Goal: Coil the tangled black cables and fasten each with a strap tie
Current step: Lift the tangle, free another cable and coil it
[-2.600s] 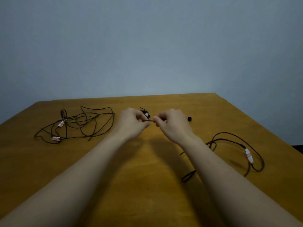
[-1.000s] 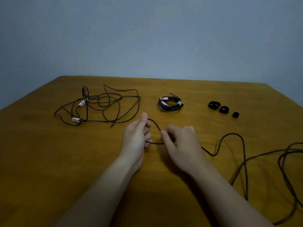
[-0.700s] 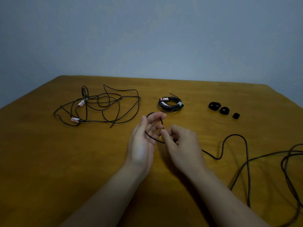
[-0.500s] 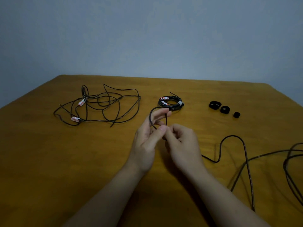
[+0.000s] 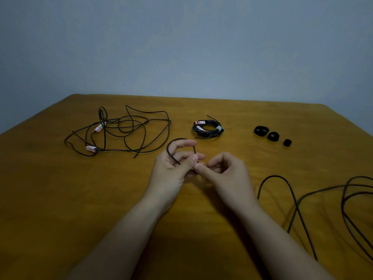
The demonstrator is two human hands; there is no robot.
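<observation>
My left hand (image 5: 171, 168) pinches a small loop of black cable (image 5: 171, 144) that arcs over its fingers. My right hand (image 5: 224, 174) touches the same cable at the pinch point, its fingers curled round it. The rest of that cable (image 5: 290, 190) trails right over the table in loose bends. A tangled black cable (image 5: 129, 130) with white-and-red tags lies at the back left. A coiled, tied cable (image 5: 207, 129) sits behind my hands. Three rolled black strap ties (image 5: 270, 135) lie at the back right.
The wooden table (image 5: 60, 199) has its far edge at a plain grey wall and its left and right corners in view. More loops of the worked cable (image 5: 355, 199) pile near the right edge.
A straight stretch of cable held between both hands has been bent into a loop over my left fingers. The trailing cable has been drawn closer from the right.
</observation>
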